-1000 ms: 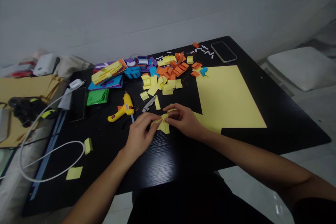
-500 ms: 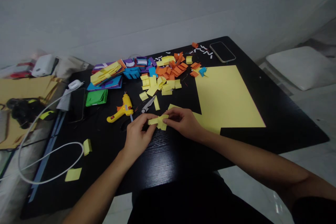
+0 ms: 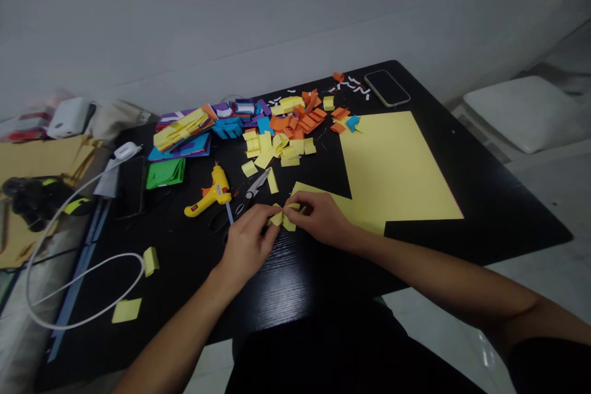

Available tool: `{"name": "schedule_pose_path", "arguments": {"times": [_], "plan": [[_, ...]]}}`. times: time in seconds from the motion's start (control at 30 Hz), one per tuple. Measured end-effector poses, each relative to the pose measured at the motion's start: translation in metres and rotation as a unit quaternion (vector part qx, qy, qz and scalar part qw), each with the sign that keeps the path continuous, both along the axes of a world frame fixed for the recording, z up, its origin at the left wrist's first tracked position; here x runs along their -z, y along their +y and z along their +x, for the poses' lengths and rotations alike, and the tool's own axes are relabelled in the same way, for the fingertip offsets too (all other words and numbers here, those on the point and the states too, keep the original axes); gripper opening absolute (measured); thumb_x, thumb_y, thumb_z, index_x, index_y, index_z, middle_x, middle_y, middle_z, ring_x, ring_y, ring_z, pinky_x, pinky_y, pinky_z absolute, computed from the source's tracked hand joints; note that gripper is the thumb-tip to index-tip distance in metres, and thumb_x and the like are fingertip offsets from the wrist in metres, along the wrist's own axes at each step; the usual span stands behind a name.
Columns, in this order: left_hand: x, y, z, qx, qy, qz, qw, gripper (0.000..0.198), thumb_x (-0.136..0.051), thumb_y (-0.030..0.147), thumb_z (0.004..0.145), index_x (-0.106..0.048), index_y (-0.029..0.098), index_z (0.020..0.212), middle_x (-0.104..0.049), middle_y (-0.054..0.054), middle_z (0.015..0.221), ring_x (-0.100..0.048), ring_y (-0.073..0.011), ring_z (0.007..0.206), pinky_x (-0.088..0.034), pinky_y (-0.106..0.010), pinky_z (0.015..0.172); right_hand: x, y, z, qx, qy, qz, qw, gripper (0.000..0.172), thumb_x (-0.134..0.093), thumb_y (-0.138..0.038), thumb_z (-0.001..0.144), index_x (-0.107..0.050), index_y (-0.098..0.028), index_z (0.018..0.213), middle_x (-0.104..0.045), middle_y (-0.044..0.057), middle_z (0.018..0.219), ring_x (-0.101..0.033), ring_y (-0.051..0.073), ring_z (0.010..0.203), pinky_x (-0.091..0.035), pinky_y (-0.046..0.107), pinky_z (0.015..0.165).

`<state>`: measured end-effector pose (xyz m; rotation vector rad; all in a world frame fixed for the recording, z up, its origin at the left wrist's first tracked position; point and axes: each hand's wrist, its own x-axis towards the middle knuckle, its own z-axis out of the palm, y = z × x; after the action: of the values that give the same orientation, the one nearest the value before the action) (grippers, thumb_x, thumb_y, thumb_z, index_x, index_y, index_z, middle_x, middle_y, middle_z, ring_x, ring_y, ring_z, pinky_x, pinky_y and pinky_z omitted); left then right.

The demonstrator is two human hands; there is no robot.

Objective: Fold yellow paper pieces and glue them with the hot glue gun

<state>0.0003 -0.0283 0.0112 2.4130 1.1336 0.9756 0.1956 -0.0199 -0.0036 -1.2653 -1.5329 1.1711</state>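
Both of my hands meet over the front middle of a black table (image 3: pixel 295 283). My left hand (image 3: pixel 247 241) and my right hand (image 3: pixel 318 217) pinch a small folded yellow paper piece (image 3: pixel 282 218) between their fingertips, left from one side, right from the other. The piece is held just above the tabletop. A yellow glue gun (image 3: pixel 207 194) lies just left of my left hand, with scissors (image 3: pixel 253 187) beside it. A large yellow paper sheet (image 3: pixel 392 166) with a cut-out corner lies to the right of my right hand.
Piles of folded yellow (image 3: pixel 272 148), orange (image 3: pixel 302 116), blue and purple paper pieces (image 3: pixel 231 123) cover the back of the table. Green paper (image 3: pixel 165 172) and a phone (image 3: pixel 386 87) also lie there. A white cable (image 3: pixel 83 283) loops at the left edge, near two loose yellow scraps.
The yellow piece has been folded tighter between my fingertips and looks smaller. Both hands stayed at the same spot; the view shifted slightly.
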Motion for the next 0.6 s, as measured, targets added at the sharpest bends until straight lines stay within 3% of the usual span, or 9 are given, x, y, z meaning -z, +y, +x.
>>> {"name": "schedule_pose_path", "arguments": {"times": [0.17, 0.3, 0.6], "plan": [[-0.0025, -0.0008, 0.0012, -0.001, 0.008, -0.001, 1.0, 0.012, -0.06, 0.015, 0.098, -0.066, 0.018, 0.107, -0.075, -0.007, 0.096, -0.072, -0.0179, 0.088, -0.058, -0.028, 0.08, 0.0008, -0.0013, -0.0017, -0.019, 0.046, -0.066, 0.997, 0.015, -0.068, -0.031, 0.088, -0.074, -0.017, 0.088, -0.069, 0.0, 0.073, -0.061, 0.01, 0.051, -0.048, 0.022, 0.05], [-0.0044, 0.0001, 0.0013, 0.002, -0.002, -0.018, 1.0, 0.014, -0.058, 0.014, 0.098, -0.067, 0.018, 0.109, -0.075, -0.007, 0.1, -0.072, -0.0188, 0.091, -0.058, -0.03, 0.082, 0.0016, -0.0019, -0.0023, -0.024, 0.069, -0.076, 0.994, 0.019, -0.07, -0.036, 0.088, -0.074, -0.018, 0.089, -0.071, 0.001, 0.077, -0.065, 0.012, 0.052, -0.051, 0.023, 0.05], [-0.0025, 0.0026, 0.0013, -0.014, -0.012, -0.035, 0.999, 0.009, -0.061, 0.013, 0.095, -0.068, 0.018, 0.098, -0.074, -0.005, 0.092, -0.071, -0.0169, 0.085, -0.056, -0.027, 0.077, -0.0007, 0.0002, -0.0033, -0.033, 0.104, -0.095, 0.989, 0.014, -0.07, -0.024, 0.082, -0.078, -0.017, 0.092, -0.075, 0.002, 0.079, -0.069, 0.013, 0.059, -0.055, 0.024, 0.058]]}}
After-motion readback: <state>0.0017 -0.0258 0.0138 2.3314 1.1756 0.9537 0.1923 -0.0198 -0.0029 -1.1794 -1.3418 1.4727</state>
